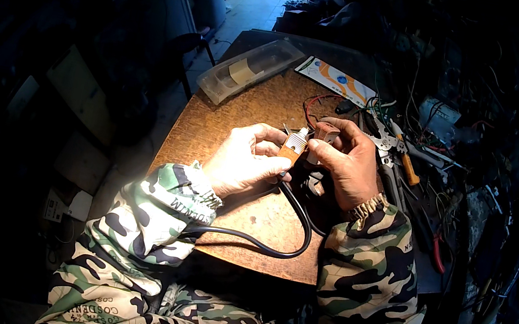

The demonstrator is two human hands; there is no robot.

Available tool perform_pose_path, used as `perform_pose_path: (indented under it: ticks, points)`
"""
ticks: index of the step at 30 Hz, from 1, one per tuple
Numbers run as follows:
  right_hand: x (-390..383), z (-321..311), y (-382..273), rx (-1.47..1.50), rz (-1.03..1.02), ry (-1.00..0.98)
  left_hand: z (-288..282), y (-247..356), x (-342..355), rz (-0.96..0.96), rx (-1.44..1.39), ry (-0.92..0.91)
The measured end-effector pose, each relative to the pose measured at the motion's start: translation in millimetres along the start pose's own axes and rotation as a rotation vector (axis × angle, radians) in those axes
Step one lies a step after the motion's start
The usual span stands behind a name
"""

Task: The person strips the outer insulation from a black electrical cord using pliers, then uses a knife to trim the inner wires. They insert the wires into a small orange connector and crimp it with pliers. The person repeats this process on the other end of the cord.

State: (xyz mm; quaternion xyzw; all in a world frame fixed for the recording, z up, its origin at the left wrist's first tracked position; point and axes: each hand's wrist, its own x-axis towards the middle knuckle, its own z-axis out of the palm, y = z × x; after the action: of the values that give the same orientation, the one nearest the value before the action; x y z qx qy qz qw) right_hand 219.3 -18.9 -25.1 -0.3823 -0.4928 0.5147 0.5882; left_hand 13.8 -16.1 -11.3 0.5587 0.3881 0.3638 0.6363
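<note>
Together — left hand (239,158) pinching orange-white piece (293,146), right hand (353,168) gripping brown block (326,132); black cable (278,254), curved, below

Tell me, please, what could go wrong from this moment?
The black cable loops loosely and disappears by the left sleeve; an arm movement might tug it. The right hand pinches the ribbed brown block near its fingertips, so it could slip. The orange-handled tool lies among crowded tools close by and may get knocked.
</note>
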Motion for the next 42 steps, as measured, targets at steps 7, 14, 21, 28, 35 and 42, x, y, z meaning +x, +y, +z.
perform_pose_path:
  ticks: [7, 14, 21, 28, 35, 42]
  points:
    - [-1, 8, -3, -0.003, 0.025, -0.051, 0, 1, -9, 0.057, 0.074, 0.018]
    - [1, -3, 2, -0.098, 0.026, -0.055, 2, -4, 1, 0.019, 0.041, -0.018]
    - [2, -8, 6, -0.105, 0.047, -0.030, 5, -6, 6, 0.002, 0.055, -0.033]
    - [3, -4, 3, -0.087, 0.068, -0.042, 2, -7, 4, 0.013, 0.039, -0.029]
    - [3, -7, 6, -0.115, 0.052, -0.041, 3, -4, 2, 0.013, 0.068, -0.028]
    - [9, -9, 16, -0.069, 0.047, -0.042, 3, -3, 0, -0.006, 0.067, -0.011]
